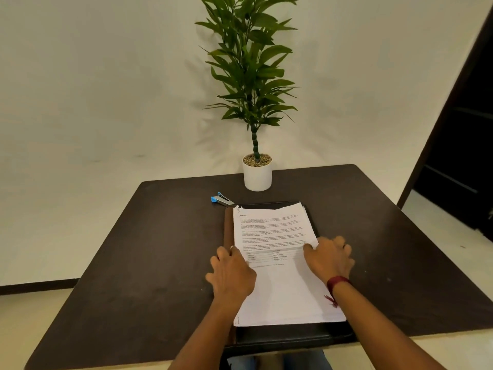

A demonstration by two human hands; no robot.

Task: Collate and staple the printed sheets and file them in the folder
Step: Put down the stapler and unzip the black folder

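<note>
A stack of printed white sheets (269, 231) lies on a dark folder (288, 336) near the table's front edge, with a staple at its top left corner. My left hand (232, 273) rests on the stack's left edge, fingers spread and relaxed. On the stack's right edge my right hand (329, 256) lies with its fingertips touching the paper; a red band circles its wrist. A blue and silver stapler (221, 199) sits on the table just beyond the folder's far left corner, apart from both hands.
A potted plant in a white pot (257, 176) stands at the far middle of the dark table (149, 249). A dark doorway or cabinet (458, 156) stands to the right. A pale wall is behind.
</note>
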